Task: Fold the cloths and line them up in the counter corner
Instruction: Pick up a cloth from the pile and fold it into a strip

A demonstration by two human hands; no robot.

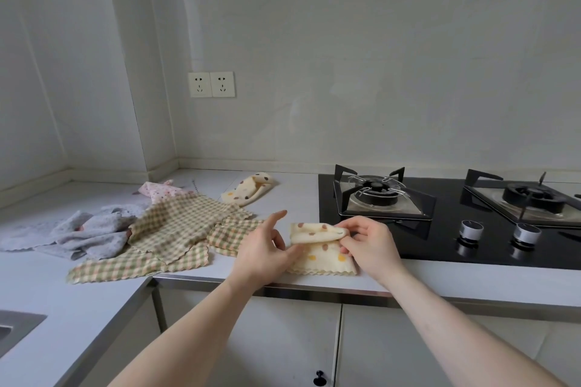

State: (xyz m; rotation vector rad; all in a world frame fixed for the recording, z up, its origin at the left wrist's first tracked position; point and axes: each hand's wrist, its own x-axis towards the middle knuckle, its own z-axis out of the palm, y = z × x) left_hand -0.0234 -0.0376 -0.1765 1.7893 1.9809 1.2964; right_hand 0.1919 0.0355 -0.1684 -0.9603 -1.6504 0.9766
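White kitchen walls meet at the upper left of the frame, and below them a pale desk (pixel 94 302) runs round the corner. Low and just right of centre, at the desk's front edge, lies the cream spotted cloth (pixel 323 256), its far edge rolled back toward the person. The left hand (pixel 265 250) pinches its left side with the forefinger sticking out straight; the right hand (pixel 366 243) has curled fingers nipping the turned-over fold at its right end. It looks thin, limp and very light, not slippery, so I'd judge it will sag wherever it isn't held: best taken at the two corners of the fold and smoothed flat. Just left of it, the green checked cloths (pixel 176 229) sprawl unfolded, overlapping a crumpled grey cloth (pixel 91 231) further left. Behind them sits a pink flowered cloth (pixel 160 192), and a second cream spotted cloth (pixel 248 190) lies loosely folded nearer the back wall. To the right, a black gas hob (pixel 440 226) sits close beside the working cloth, near the right hand
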